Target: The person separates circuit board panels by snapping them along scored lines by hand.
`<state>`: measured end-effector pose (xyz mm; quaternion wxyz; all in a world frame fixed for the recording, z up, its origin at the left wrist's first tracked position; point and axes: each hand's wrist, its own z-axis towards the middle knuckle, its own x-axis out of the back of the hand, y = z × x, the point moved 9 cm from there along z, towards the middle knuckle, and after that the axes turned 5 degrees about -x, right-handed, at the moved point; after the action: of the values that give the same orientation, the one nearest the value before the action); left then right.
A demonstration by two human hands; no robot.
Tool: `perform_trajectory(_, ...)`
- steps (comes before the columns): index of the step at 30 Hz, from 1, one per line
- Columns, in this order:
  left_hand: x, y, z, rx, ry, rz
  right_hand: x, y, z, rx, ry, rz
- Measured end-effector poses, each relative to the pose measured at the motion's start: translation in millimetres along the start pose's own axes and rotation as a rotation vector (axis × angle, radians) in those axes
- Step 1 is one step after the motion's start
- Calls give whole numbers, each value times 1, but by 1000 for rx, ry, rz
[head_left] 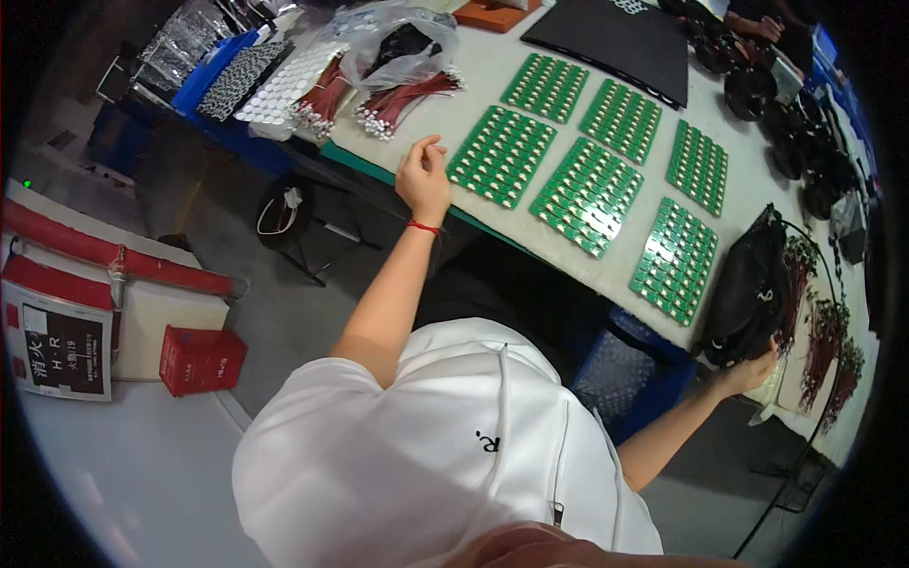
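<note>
My left hand (pixel 423 180) is over the table's front edge, beside the nearest-left green circuit board panel (pixel 502 156). Its fingers are curled in, and nothing shows in them; a red cord circles the wrist. Out to the right, my right hand (pixel 751 369) grips the near end of a black cloth bag (pixel 748 289), with some fingers partly hidden. The bag lies slanted at the right of the panels. Several more green panels, such as one at the front right (pixel 674 260) and one in the middle (pixel 588 196), lie flat in two rows.
Bundles of red wires (pixel 402 99) and a clear plastic bag (pixel 402 47) lie at the far left. A black sheet (pixel 615 43) is at the back. More dark red wire bundles (pixel 826 336) lie far right. Below the table stand a blue crate (pixel 615 374) and a stool (pixel 284 210).
</note>
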<state>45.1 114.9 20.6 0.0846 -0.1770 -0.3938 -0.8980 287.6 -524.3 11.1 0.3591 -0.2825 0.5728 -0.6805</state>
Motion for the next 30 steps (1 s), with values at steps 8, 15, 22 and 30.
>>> perform_trajectory(8, -4, 3, -4, -25, -1, -19, 16, 15, 12, -9, 31, -32)
perform_trajectory(15, 1, -5, -2, -24, 24, -29, 15, 28, 14, -5, 8, 85)
perform_trajectory(22, -5, -10, 8, 33, -41, -126, 36, 46, 22, -55, 43, 273)
perform_trajectory(30, -9, -8, 14, -38, -155, -42, 61, 10, -73, -90, 329, 317)
